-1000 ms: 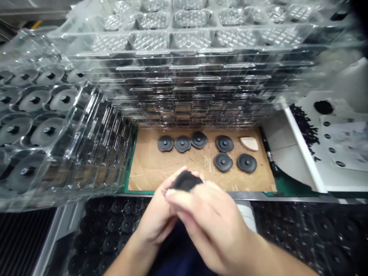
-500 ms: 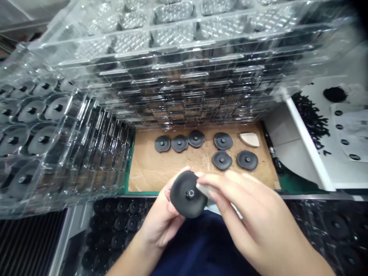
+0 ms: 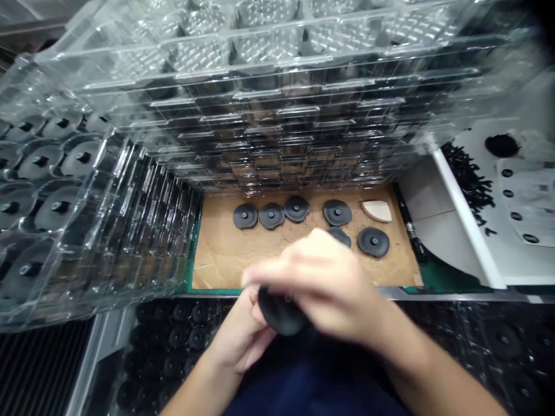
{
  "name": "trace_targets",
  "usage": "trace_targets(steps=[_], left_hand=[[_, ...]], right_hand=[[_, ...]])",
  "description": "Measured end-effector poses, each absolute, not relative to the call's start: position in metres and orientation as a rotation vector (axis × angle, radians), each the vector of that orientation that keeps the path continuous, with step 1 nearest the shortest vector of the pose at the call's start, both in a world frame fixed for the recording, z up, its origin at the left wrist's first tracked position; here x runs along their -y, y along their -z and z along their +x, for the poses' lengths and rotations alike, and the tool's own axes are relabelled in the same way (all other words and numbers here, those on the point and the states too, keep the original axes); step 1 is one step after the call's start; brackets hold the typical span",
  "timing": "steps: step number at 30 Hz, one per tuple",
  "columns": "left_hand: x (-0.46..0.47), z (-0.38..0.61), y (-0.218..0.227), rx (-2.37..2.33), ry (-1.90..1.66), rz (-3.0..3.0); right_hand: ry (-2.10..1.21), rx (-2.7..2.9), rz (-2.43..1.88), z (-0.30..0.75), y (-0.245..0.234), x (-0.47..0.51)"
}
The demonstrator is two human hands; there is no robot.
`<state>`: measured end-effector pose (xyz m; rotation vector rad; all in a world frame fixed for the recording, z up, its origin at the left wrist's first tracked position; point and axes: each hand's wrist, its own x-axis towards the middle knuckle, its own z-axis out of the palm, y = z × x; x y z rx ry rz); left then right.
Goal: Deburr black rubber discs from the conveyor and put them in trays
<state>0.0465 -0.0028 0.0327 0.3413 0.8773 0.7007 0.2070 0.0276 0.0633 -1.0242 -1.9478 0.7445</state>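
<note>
Cardboard [image 3: 225,254] w/ other discs [image 3: 245,216] lay beyond. L hand [image 3: 237,335] gripped black disc [image 3: 280,316] by edge, fingers closed; R hand [image 3: 332,280], blurred, had since swung over its top, grip couldn't tell; disc prob. mid-work.

Held disc [image 3: 280,315]: smooth, matt black; plastic or rubber, we cannot tell
Stacked trays [image 3: 299,95]: clear plastic, glossy; we see bright glints along the rims
Cardboard sheet [image 3: 229,254]: brown, matt, scuffed in places
Pale wedge [image 3: 377,211]: smooth and dull; we cannot name its material
Clothing [image 3: 303,387]: dark blue cloth, which looks matt to us
</note>
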Motion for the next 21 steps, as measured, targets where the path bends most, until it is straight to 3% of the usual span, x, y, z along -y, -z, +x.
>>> trace_targets(steps=[4,10,13,18,21], left_hand=[[0.003,0.038,-0.03,-0.771,-0.774,0.228],[0.001,0.026,-0.021,-0.74,-0.811,0.169],[0.0,0.025,-0.02,-0.759,-0.82,0.173],[0.0,0.028,-0.026,-0.81,-0.827,0.217],[0.001,0.026,-0.028,-0.884,-0.806,0.228]], right_hand=[[-0.794,1.579,-1.6,0.214,-0.003,-0.031],[-0.906,1.676,-1.562,0.191,0.052,0.022],[-0.866,1.606,-1.588,0.192,0.028,0.018],[-0.587,1.592,-1.434,0.182,-0.053,-0.001],[-0.744,1.82,-1.252,0.167,-0.076,0.004]])
